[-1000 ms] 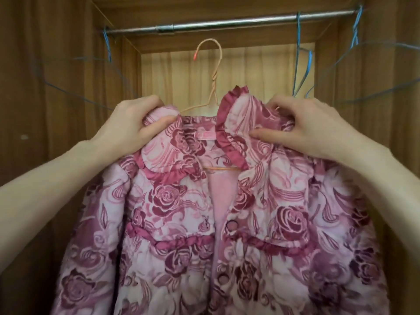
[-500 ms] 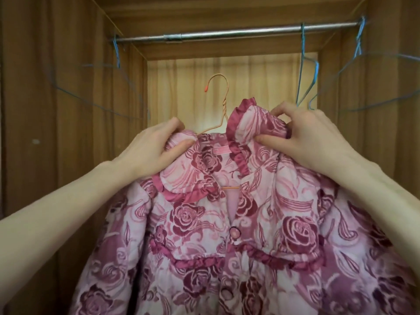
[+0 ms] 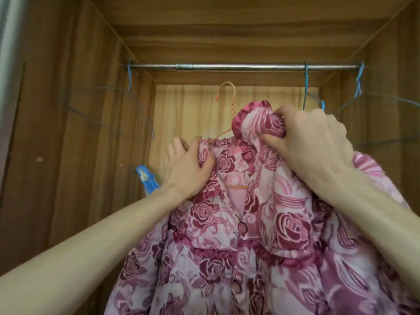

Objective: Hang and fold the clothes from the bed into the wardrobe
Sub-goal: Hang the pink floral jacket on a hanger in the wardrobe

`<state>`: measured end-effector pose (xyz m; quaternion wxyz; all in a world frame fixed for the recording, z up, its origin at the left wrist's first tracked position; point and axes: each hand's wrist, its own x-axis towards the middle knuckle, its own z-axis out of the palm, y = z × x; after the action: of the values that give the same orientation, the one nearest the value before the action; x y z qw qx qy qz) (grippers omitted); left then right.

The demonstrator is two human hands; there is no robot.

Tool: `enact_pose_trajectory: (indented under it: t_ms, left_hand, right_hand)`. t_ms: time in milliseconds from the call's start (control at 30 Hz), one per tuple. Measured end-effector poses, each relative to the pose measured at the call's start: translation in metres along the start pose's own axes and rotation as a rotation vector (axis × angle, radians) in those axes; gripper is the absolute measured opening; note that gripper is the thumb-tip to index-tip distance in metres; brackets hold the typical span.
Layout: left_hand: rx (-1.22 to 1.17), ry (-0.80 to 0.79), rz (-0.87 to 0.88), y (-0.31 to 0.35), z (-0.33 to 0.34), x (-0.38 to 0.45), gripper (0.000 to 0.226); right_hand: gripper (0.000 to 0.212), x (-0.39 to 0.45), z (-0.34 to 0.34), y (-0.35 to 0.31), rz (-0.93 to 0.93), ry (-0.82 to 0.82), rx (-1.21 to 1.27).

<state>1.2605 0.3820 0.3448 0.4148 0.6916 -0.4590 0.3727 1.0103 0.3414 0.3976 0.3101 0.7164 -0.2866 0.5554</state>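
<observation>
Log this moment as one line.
pink rose-print jacket on orange wire hanger | left hand, right hand grip collar | hook below metal rail, unhung

Lighting: warm, moderately bright; strongest on the pale back panel [image 3: 236, 114], wooden side walls [image 3: 68, 155] dimmer. Glare: a thin highlight along the metal rail [image 3: 250, 67]. Blur: soft smearing at the lower jacket [image 3: 284, 269] and forearms. Distortion: wide-angle bowing at the edges.

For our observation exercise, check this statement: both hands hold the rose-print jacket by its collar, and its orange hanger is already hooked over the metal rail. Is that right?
Not quite. In the head view the orange hanger hangs below the metal rail, not hooked on it. The left hand and right hand do hold the rose-print jacket by its collar.
</observation>
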Motion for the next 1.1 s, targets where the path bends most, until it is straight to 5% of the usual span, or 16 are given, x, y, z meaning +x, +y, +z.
enact_pose_trajectory:
  t_ms: [433,600,767,967,1100]
  left_hand:
    - [-0.507,-0.029,-0.069,-0.011,-0.04,0.122,0.032]
    - [-0.631,-0.241,-0.141,-0.01,-0.041,0.149,0.074]
    - [-0.714,-0.249,-0.253,-0.019,-0.033,0.17,0.112]
    - [-0.76,-0.245,-0.312,-0.049,-0.022,0.183,0.139]
    - [-0.77,-0.203,-0.327,-0.061,-0.029,0.17,0.136]
  right_hand:
    - [0.042,0.13,0.002,-0.066,0.042,0.102,-0.152]
    - [0.037,0.164,0.025,-0.083,0.095,0.063,-0.146]
    - [0.02,0.185,0.057,-0.108,0.081,0.016,-0.133]
    - [0.018,0.201,0.075,-0.133,0.039,0.02,-0.127]
    - [0.016,0.2,0.081,-0.151,0.015,0.004,-0.133]
